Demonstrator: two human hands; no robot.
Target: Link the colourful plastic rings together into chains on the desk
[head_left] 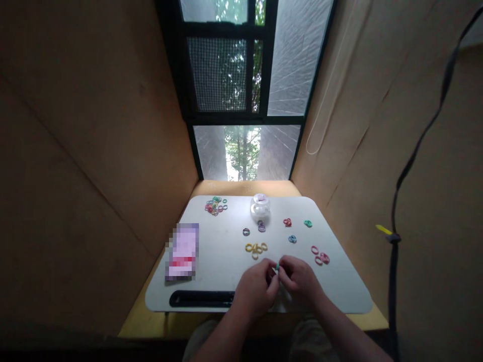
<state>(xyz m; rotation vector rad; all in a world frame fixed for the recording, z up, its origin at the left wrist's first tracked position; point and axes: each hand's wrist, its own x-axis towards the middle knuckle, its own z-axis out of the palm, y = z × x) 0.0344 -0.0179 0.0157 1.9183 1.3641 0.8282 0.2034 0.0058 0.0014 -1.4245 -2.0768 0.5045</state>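
In the head view, the white desk stretches out before me below a window, with a wall on either side. A lidded clear jar stands at the far middle, and purple rings lie just in front of it, a dark ring to their left. At the far left sits a mixed pile; nearer me on that side lies a pink packet. To the right of the jar are red rings, green rings, blue rings and, nearer, pink rings. Yellow rings lie just beyond my hands. A black slot runs along the near edge, its right end hidden behind my left hand.

That hand and my right hand meet over the near middle of the desk, fingers curled, fingertips pinching a small green piece between them. Most of it is covered, so I cannot tell its full shape.
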